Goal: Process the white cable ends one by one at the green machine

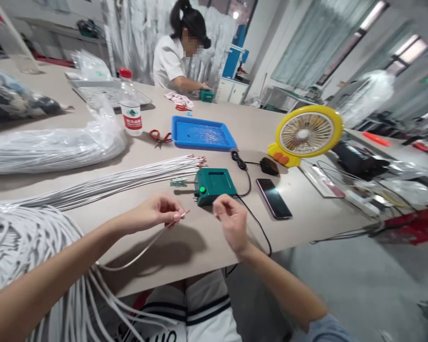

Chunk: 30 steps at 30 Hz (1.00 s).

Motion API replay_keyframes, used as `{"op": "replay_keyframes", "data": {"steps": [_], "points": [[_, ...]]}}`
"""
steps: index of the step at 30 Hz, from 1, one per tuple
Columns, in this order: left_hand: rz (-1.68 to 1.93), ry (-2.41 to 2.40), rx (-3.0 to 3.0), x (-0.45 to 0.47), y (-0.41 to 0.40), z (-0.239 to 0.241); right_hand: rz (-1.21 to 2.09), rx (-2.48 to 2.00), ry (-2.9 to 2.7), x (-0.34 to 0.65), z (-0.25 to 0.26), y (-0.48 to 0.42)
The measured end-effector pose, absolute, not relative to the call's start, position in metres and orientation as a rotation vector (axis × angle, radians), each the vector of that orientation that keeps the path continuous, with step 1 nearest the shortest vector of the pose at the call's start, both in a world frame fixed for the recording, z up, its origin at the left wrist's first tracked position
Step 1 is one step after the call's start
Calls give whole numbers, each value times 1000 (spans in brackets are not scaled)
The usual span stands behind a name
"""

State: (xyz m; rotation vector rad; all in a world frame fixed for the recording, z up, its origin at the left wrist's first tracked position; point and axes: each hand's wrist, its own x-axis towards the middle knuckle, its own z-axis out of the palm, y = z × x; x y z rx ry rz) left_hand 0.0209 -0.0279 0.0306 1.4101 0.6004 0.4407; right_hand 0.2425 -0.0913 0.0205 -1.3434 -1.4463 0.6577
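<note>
Between thumb and fingers, my left hand (159, 212) pinches a white cable (141, 259) near its end, where a short reddish wire tip points right. My right hand (231, 221) is curled closed just in front of a small green box (217, 190); whatever its fingers may hold is hidden. The box has a bright green button and a clip-like piece sticking out to its left. Behind my left hand lies a bundle of white cables (128, 183) with reddish ends. Many more cables (62, 242) hang in loops over the table edge at the left.
A blue tray (174, 135), red-handled scissors (160, 137) and a water bottle (131, 107) stand farther back. To the right are a phone (274, 198), a black adapter (269, 166) with its cord and a yellow fan (308, 151). A co-worker (171, 61) sits across the table (207, 256).
</note>
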Motion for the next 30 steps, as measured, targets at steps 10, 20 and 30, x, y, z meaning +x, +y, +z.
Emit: {"op": "replay_keyframes", "data": {"steps": [10, 20, 30], "points": [[570, 623, 1296, 20, -30, 29, 58, -2545, -1354, 458, 9, -75], [639, 594, 1237, 18, -30, 34, 118, -2441, -1459, 469, 3, -64], [613, 614, 1271, 18, -28, 29, 369, -2068, -1262, 504, -20, -78]]}}
